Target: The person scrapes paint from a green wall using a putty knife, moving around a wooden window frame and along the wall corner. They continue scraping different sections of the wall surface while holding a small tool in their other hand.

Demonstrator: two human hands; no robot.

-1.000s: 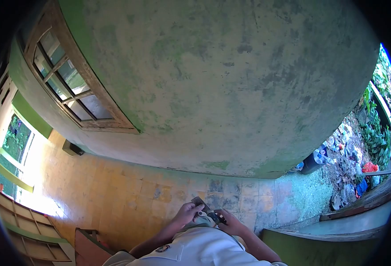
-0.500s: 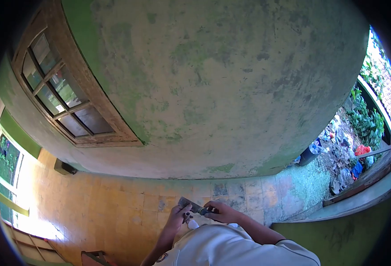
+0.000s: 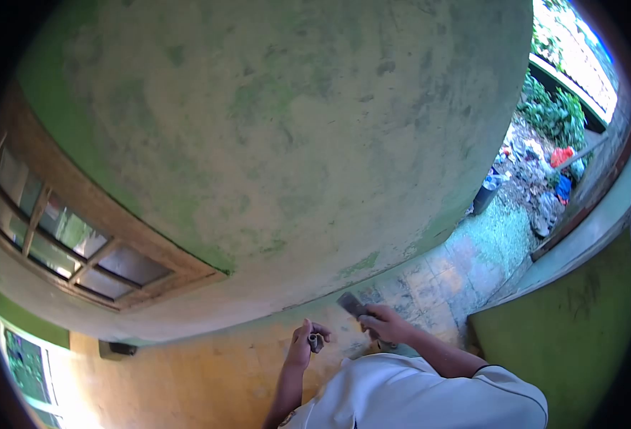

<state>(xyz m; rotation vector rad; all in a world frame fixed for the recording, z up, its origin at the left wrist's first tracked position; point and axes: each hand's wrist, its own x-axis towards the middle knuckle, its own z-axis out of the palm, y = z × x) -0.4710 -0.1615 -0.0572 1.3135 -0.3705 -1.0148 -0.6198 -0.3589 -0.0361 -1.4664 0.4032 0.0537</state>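
My right hand [image 3: 389, 324] is closed round the handle of a flat scraper [image 3: 352, 305], whose dark wide blade points up and to the left, toward the wall. To its left, my left hand [image 3: 305, 343] is curled round a small dark ring-like object [image 3: 315, 342], with some fingers bent out to the right. The two hands are apart. In front of them rises a large wall [image 3: 315, 164] with patchy green and grey-beige paint.
A wooden-framed window [image 3: 80, 243] is set in the wall at left. The tiled floor [image 3: 187, 372] runs below. At right lie a dark bucket [image 3: 485, 196], a heap of rubbish [image 3: 537, 168] and a low green wall [image 3: 565, 336].
The view has turned and tilted. My hands have separated; the scraper, earlier between both hands, is now in my right hand only.
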